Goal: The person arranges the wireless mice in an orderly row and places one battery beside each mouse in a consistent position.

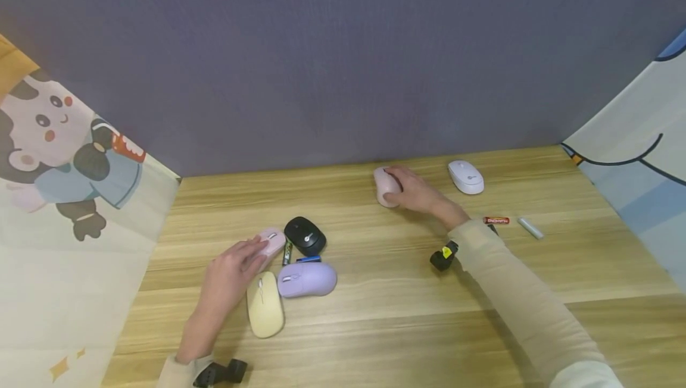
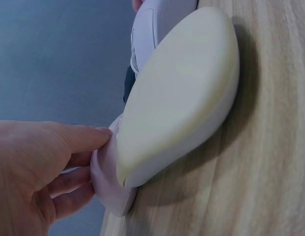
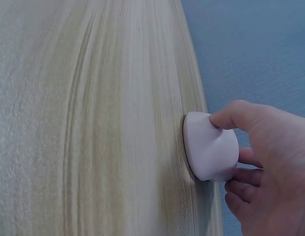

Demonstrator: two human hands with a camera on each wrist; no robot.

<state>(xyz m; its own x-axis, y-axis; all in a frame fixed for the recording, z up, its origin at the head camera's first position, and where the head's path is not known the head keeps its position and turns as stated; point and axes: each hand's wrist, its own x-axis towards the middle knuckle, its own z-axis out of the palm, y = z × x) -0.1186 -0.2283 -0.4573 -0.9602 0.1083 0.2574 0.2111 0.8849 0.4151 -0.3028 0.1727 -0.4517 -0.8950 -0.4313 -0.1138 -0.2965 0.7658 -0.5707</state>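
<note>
At the left group, my left hand grips a pink computer mouse between thumb and fingers. A yellow mouse lies close below it and hides part of it in the left wrist view. Beside these are a purple mouse and a black mouse, with a green-and-black battery and a blue battery among them. Near the back edge of the table, my right hand holds a pale pink mouse, thumb on one side and fingers on the other.
A white mouse lies at the back right of the wooden table. Nearer, a red battery and a pale battery lie by the right sleeve. A grey panel rises behind the table, with printed panels at both sides.
</note>
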